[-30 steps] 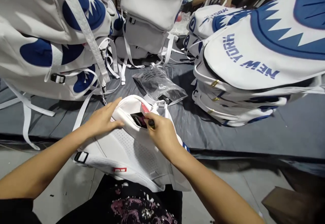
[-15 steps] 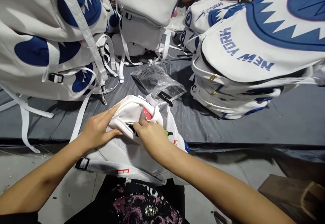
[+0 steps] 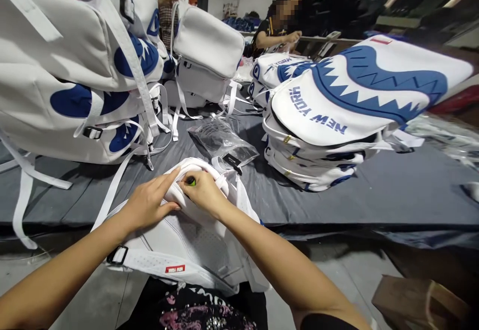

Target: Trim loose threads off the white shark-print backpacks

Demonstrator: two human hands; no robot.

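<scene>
A white backpack (image 3: 149, 243) lies at the table's front edge, its strap side towards me and partly overhanging. My left hand (image 3: 151, 200) grips the fabric at its top opening, thumb below and fingers along the edge. At the same opening, my right hand (image 3: 204, 190) is closed around a slim green-and-black tool (image 3: 191, 181). One dark end of the tool sticks up between thumb and fingers; its other end is hidden, so its kind cannot be made out. The right fingertips touch the white fabric near the left hand.
Stacks of white backpacks (image 3: 33, 105) rise at left, with loose straps hanging down. Another pile of backpacks (image 3: 295, 115) stands at right. A clear plastic bag (image 3: 220, 140) lies beyond my hands. A person (image 3: 275, 36) works across the table; a cardboard box (image 3: 415, 300) sits on the floor.
My right hand has shifted left and up along the opening, and the tool has turned so its dark end points up. The left hand keeps its grip. The view has tilted up.
</scene>
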